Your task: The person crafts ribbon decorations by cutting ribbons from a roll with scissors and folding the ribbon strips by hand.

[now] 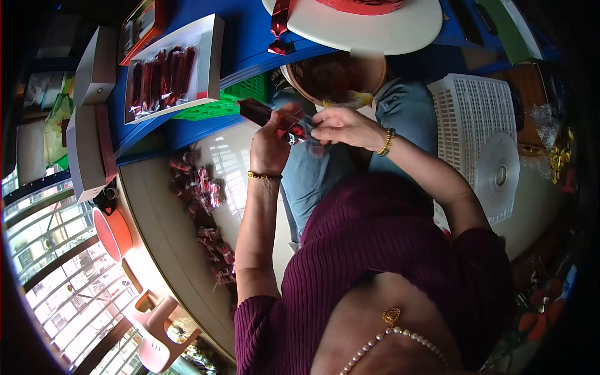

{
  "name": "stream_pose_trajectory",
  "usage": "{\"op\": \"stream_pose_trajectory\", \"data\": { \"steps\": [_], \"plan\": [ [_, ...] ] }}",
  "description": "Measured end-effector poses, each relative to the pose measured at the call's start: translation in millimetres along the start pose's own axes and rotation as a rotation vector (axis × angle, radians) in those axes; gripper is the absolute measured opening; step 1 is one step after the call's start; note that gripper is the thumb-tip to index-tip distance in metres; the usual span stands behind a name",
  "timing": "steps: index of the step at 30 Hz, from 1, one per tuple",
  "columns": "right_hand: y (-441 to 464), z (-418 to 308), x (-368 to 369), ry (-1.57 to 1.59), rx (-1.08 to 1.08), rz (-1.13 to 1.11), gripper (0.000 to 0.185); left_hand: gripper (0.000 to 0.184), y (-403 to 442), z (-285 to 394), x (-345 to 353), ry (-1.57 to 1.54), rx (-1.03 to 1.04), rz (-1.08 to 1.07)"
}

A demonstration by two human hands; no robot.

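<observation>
I get hard daylight through the metal-barred glass window, blown out to white; glare streaks the glossy pale-tiled floor. My right side is dim, fisheye bends the black edges, and the clear plastic film looks blurred.

A narrow, dark red packet, glossy and tilted, sticks out of the left hand near the bench's front edge. Shiny red wrapping and blurred clear film reach the right hand's fingertips.
</observation>
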State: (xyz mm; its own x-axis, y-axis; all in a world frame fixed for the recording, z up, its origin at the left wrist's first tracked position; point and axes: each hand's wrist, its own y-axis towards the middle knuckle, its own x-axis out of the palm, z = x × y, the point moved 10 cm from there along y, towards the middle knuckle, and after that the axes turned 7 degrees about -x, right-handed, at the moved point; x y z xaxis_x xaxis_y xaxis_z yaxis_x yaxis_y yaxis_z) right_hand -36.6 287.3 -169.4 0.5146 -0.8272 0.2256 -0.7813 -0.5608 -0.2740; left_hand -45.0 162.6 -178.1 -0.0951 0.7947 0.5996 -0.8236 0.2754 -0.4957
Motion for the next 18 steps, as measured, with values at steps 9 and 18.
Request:
{"op": "stream_pose_trajectory", "data": {
  "steps": [9,18],
  "plan": [
    [19.0,26.3,22.9,0.294,-0.005,0.130,0.014,0.040,-17.8,-32.0,-21.8,0.065,-0.114,0.025],
    [17.3,20.4,4.9,-0.568,-0.305,0.288,0.030,0.020,-24.3,-56.5,-87.9,0.347,-0.224,0.326]
  ]
}}
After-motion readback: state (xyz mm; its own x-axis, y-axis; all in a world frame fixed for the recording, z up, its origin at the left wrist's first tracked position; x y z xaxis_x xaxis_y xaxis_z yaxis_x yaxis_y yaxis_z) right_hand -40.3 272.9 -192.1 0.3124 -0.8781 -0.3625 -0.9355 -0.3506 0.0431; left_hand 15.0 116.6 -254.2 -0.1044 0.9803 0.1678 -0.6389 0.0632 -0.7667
